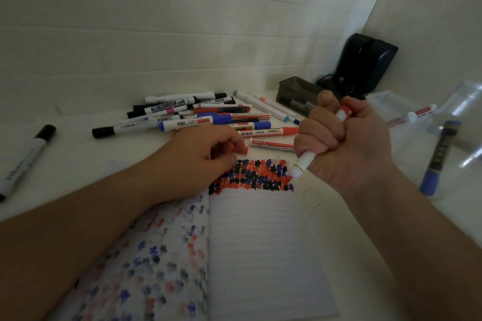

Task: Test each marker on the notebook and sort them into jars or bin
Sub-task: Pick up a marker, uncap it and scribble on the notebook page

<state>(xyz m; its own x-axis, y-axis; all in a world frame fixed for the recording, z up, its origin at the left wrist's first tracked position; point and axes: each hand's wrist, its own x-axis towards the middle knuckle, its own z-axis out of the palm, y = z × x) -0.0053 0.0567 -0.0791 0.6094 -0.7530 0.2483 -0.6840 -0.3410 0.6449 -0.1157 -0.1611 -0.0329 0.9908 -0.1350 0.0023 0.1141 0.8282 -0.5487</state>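
Two hands over the open notebook [260, 242]; right hand [347, 143] is fisted around a white marker [307, 159], tip down on the page's top right corner beside rows of red, blue and black scribbles; left hand [200, 156] rests at the notebook's top edge, pinching a red cap [238, 149]; just past both sits the marker pile [198, 114] on the surface [78, 154]; clear containers [417, 112] right of the right hand.

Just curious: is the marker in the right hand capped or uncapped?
Uncapped. The marker in the right hand points its bare tip at the notebook, and the left hand holds a red cap.
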